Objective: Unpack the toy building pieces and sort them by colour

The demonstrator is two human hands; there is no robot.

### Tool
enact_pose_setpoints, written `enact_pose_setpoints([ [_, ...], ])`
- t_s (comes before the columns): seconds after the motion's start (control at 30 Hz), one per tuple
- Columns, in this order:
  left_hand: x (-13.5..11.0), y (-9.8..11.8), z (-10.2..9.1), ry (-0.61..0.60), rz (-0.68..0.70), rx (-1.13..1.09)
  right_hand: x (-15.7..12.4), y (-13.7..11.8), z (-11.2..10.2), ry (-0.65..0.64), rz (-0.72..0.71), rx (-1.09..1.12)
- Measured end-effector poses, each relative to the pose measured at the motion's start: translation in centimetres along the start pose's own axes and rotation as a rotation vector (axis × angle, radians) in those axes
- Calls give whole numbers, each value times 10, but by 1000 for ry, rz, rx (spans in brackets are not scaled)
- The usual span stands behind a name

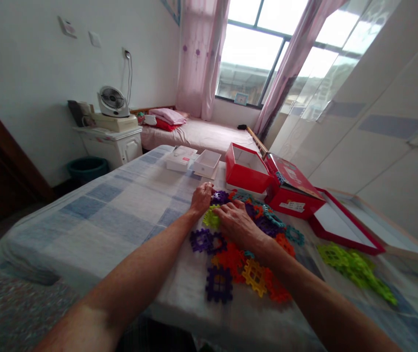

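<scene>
Flat plastic puzzle tiles in purple, orange, yellow, teal and green lie scattered on a table under a blue checked cloth (121, 205). My left hand (201, 197) has its fingers curled at the far edge of the pile, touching a purple tile (219, 197). My right hand (237, 222) lies palm down over the tiles, its fingers resting on a yellow-green tile (211, 218). Two joined purple tiles (207, 241) sit just in front of my hands. Another purple tile (219, 283) and a yellow tile (255, 276) lie nearer to me.
An open red box (247, 168), a second red box (291, 190) and a flat red-edged lid (343, 222) stand beyond the tiles. A row of green tiles (356, 269) lies at right. White boxes (194, 161), a bed, a fan (112, 101) and a bin (87, 168) are behind.
</scene>
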State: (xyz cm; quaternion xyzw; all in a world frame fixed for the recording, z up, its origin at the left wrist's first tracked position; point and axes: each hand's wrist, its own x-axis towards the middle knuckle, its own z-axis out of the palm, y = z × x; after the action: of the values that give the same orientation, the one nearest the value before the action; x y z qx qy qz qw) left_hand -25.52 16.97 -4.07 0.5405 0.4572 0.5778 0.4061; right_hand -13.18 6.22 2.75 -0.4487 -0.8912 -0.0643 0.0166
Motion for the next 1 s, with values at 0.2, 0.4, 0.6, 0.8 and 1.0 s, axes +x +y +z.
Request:
enact_pose_setpoints([
  [0.2,-1,3,-1,0,-13,-26,-2,13,6,140,0,114],
  [0.4,-4,9,0,27,-56,-98,4,11,6,208,-27,188],
  [0.6,0,15,-4,149,-112,-204,10,6,7,83,-138,197],
  [0.8,-1,18,-5,174,-137,-254,18,2,7,-21,-142,105],
  [1.0,-2,18,-4,180,-131,-268,27,-1,9,26,-203,38],
])
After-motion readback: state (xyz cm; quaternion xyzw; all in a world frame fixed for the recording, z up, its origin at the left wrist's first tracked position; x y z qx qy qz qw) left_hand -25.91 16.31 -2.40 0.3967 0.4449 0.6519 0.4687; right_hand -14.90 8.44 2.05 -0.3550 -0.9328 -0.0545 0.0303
